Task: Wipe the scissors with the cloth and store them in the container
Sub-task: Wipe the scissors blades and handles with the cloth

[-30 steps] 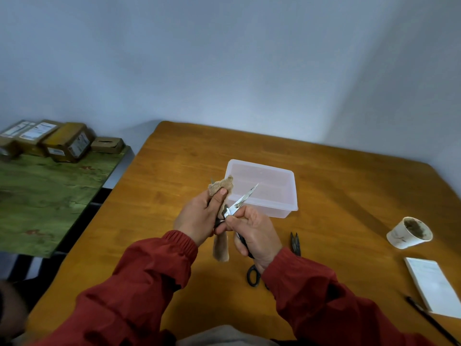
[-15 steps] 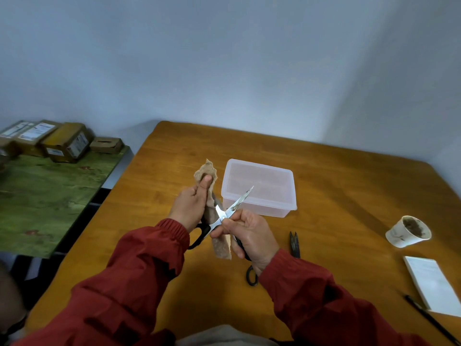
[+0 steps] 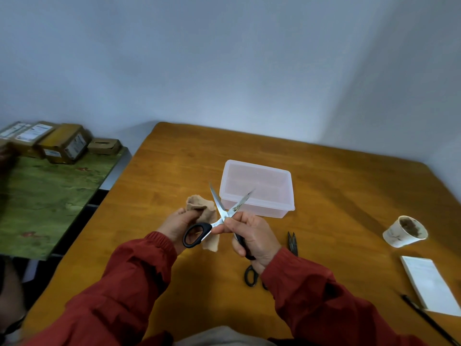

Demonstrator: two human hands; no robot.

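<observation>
Scissors (image 3: 223, 217) now gape wider beside cloth (image 3: 202, 209), blades overlapping container (image 3: 259, 166), snips (image 3: 291, 242) nearby.

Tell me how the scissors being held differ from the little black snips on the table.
The scissors are held in the air, blades spread wide; the snips lie on the table, tips close together. The scissors have shiny blades and loop handles; the snips look all black, without loops. Both are cutting tools.

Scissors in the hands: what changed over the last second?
The scissors swung open: blades now form a wide V, one black loop out in front of the left hand. That hand drew the cloth off the blade, leftward, still gripping it. The right hand kept its handle. The container, spare scissors and cup stayed put.
</observation>
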